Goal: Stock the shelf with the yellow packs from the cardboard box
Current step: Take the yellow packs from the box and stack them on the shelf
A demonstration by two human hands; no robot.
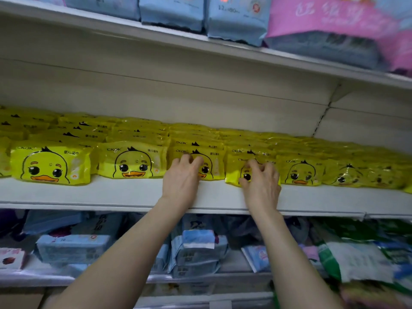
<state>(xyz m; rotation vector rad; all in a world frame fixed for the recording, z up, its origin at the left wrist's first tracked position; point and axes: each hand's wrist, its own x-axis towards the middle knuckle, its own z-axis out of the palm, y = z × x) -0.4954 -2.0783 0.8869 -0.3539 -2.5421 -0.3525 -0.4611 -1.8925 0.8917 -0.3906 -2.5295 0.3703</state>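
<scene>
Yellow packs with a duck face stand in several rows along the white middle shelf (116,192). My left hand (182,177) rests its curled fingertips on the front pack of the third row (211,166). My right hand (262,184) grips the front pack of the fourth row (234,172), thumb at its lower left corner and fingers over its top. More front packs stand to the left (131,162) and to the right (301,172). The cardboard box is out of view.
Blue packs (174,12) and a pink pack (330,16) sit on the shelf above. The shelf below holds blue packs (198,250) and green-and-white bags (356,262). A bare strip of shelf runs in front of the yellow packs.
</scene>
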